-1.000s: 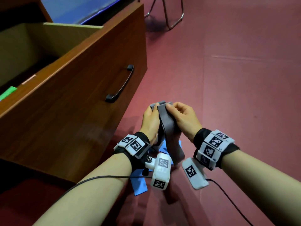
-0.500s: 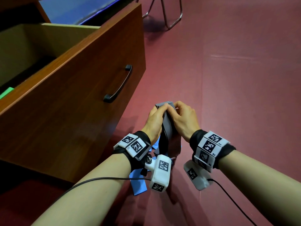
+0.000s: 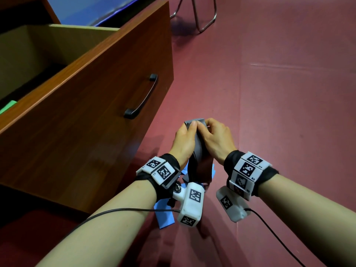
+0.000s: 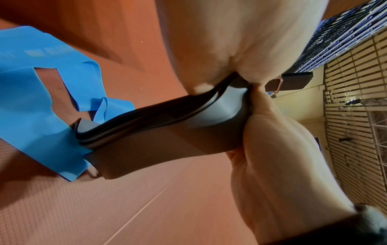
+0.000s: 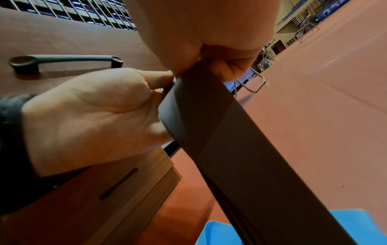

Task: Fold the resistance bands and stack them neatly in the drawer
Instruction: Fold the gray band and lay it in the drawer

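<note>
A grey resistance band [image 3: 199, 151], folded into several layers, hangs between my two hands in front of the open wooden drawer [image 3: 96, 97]. My left hand [image 3: 184, 140] and right hand [image 3: 215, 137] both pinch its upper folded end. The band [image 4: 159, 126] droops to the floor, where its lower end rests on a blue band [image 4: 31, 106]. From the right wrist view the grey band [image 5: 230, 145] runs down from my fingers toward the blue band [image 5: 220, 233]. A green band [image 3: 7, 106] shows inside the drawer at the far left.
The drawer front carries a black handle [image 3: 142, 97] just left of my hands. Red matting [image 3: 269, 112] covers the floor to the right. A metal chair leg frame [image 3: 202, 18] stands at the back.
My hands have come closer together on the grey band's top, pressing its layers flat. The band hangs narrower than a second ago.
</note>
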